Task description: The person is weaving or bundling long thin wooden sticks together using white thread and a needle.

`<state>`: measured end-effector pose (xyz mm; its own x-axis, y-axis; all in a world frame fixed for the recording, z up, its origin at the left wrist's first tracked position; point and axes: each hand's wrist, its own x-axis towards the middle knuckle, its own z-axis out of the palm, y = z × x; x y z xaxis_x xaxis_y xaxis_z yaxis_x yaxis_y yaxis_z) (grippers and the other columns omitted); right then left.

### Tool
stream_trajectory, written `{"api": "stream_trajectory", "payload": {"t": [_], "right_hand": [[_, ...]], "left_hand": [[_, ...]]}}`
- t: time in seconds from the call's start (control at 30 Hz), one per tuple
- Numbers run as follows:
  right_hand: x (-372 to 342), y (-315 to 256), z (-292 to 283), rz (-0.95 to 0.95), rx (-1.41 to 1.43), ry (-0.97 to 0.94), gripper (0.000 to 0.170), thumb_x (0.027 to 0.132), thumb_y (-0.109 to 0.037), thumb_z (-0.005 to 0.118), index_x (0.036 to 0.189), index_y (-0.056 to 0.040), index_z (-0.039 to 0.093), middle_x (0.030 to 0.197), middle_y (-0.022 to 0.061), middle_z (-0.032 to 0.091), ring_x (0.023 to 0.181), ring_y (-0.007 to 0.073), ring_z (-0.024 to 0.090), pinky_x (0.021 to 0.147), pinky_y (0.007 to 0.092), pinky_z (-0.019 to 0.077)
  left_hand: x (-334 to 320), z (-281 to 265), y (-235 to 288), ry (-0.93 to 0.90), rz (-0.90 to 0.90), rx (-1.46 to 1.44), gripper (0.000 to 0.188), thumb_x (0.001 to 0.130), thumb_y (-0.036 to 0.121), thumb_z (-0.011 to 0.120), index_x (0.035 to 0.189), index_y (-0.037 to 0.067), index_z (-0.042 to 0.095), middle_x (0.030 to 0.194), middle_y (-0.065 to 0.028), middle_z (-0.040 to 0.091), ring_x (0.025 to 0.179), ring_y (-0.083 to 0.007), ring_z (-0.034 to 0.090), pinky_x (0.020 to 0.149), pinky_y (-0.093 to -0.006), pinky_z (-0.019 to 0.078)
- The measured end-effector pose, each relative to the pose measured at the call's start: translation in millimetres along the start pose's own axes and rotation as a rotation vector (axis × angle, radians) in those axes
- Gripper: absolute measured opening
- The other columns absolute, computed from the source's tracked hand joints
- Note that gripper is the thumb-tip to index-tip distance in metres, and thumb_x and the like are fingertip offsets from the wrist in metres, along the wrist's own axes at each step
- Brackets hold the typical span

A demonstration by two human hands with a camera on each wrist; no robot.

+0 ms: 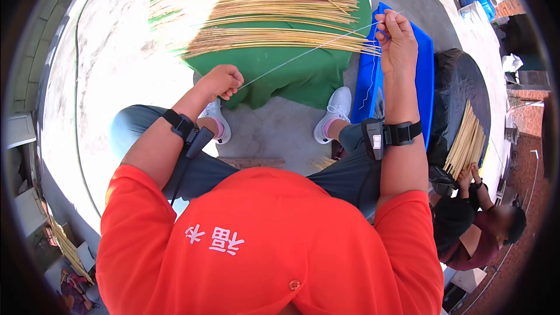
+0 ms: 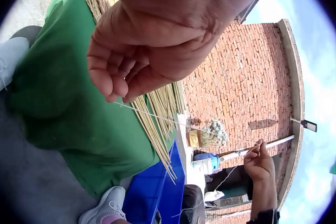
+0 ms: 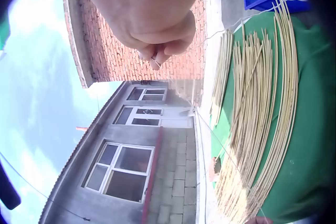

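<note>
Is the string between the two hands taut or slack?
Taut: in the head view, the string runs straight from left hand to right hand; only its loose tail hangs slack.

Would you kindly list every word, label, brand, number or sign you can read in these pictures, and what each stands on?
Red shirt: white characters, too unclear to quote with certainty.
Right wrist device: small white label, its print too small to read.
I can make out no other text.

Green cloth (image 1: 303, 84), tan stalks (image 1: 291, 3) lying across
</note>
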<state>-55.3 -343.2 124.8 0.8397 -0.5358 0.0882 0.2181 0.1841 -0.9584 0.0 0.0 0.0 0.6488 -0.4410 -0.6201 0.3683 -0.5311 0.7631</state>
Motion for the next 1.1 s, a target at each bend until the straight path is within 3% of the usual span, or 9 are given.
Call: {"api": "stream_trajectory", "payload": {"t": [0.23,0.4,0.5,0.63,0.7,0.73,0.8,0.9,1.1], "right_hand": [[-4.2,0.5,2.7,-0.047,-0.007,0.165,0.007,0.085,-0.012,0.06,0.087,-0.0057,0.06,0.081,0.0059,0.064,0.067,0.0062,0.053,0.059,0.0183,0.0416],[-5.2,-0.4,8.3,-0.091,0.02,0.178,0.012,0.087,-0.014,0.058,0.093,-0.0031,0.056,0.084,0.0079,0.064,0.07,0.0097,0.056,0.063,0.0199,0.0444],[-6.4,-4.2,14.3,-0.089,0.185,0.141,0.012,0.089,-0.013,0.056,0.094,-0.0028,0.054,0.084,0.0085,0.063,0.068,0.0117,0.058,0.06,0.0214,0.046],[-0.8,-2.5,12.1,-0.082,0.31,0.027,0.012,0.089,-0.013,0.054,0.094,-0.0029,0.051,0.082,0.0086,0.061,0.061,0.012,0.055,0.052,0.0221,0.0438],[-0.4,-4.5,12.1,-0.079,0.405,-0.153,0.011,0.089,-0.013,0.054,0.093,-0.0036,0.051,0.078,0.0074,0.06,0.055,0.0107,0.051,0.048,0.022,0.0402],[-1.9,-5.0,15.9,-0.058,0.367,-0.096,0.01,0.089,-0.013,0.054,0.092,-0.0038,0.051,0.076,0.0059,0.058,0.052,0.0093,0.047,0.046,0.0225,0.0375],[-0.9,-1.8,22.7,-0.028,0.345,-0.124,0.011,0.089,-0.014,0.055,0.092,-0.0042,0.051,0.075,0.0055,0.058,0.052,0.0091,0.047,0.046,0.022,0.0376],[-4.0,3.2,33.2,0.042,0.309,-0.212,0.011,0.089,-0.015,0.056,0.093,-0.0042,0.054,0.075,0.0054,0.059,0.055,0.0093,0.051,0.048,0.0214,0.0412],[-28.2,0.3,71.0,0.178,0.124,-0.458,0.015,0.087,-0.011,0.056,0.098,-0.0014,0.059,0.08,0.008,0.062,0.068,0.0144,0.061,0.058,0.0237,0.0509]], "left_hand": [[-7.3,2.7,-2.1,0.01,0.032,0.287,0.01,0.073,0.0,0.051,0.079,0.002,0.057,0.062,-0.0045,0.054,0.049,-0.0115,0.05,0.044,-0.0261,0.0442],[-0.8,6.9,-12.4,-0.111,-0.003,0.413,0.016,0.07,-0.002,0.042,0.074,0.003,0.056,0.06,-0.0063,0.056,0.051,-0.0154,0.055,0.045,-0.0293,0.048],[5.1,7.9,-16.9,-0.181,-0.027,0.635,0.016,0.07,-0.003,0.043,0.076,0.003,0.057,0.061,-0.0064,0.056,0.051,-0.0165,0.056,0.045,-0.0293,0.0482],[-2.9,8.2,-14.2,-0.185,-0.003,0.651,0.019,0.073,-0.003,0.048,0.088,0.003,0.058,0.066,-0.007,0.057,0.053,-0.0169,0.057,0.046,-0.0287,0.0488],[-12.2,8.1,-3.2,-0.19,0.025,0.45,0.028,0.077,-0.002,0.05,0.104,0.003,0.055,0.081,-0.0063,0.058,0.06,-0.0131,0.056,0.049,-0.0251,0.0475],[-15.9,7.9,2.6,-0.184,0.026,0.456,0.028,0.077,-0.002,0.05,0.104,0.003,0.055,0.081,-0.0063,0.058,0.06,-0.0131,0.056,0.049,-0.0251,0.0475],[-21.5,3.3,16.4,0.029,0.164,0.147,0.027,0.083,0.004,0.052,0.11,0.003,0.053,0.086,-0.0053,0.057,0.062,-0.0113,0.055,0.052,-0.0239,0.0486],[-33.0,-24.6,45.5,0.196,0.244,-0.037,0.025,0.084,0.009,0.056,0.108,0.002,0.054,0.085,-0.0038,0.058,0.061,-0.0088,0.054,0.054,-0.0223,0.0483],[-111.5,-55.5,112.8,0.256,0.464,0.012,0.02,0.085,0.009,0.056,0.103,0.002,0.057,0.083,-0.0024,0.061,0.06,-0.0061,0.054,0.054,-0.0206,0.047]]}}
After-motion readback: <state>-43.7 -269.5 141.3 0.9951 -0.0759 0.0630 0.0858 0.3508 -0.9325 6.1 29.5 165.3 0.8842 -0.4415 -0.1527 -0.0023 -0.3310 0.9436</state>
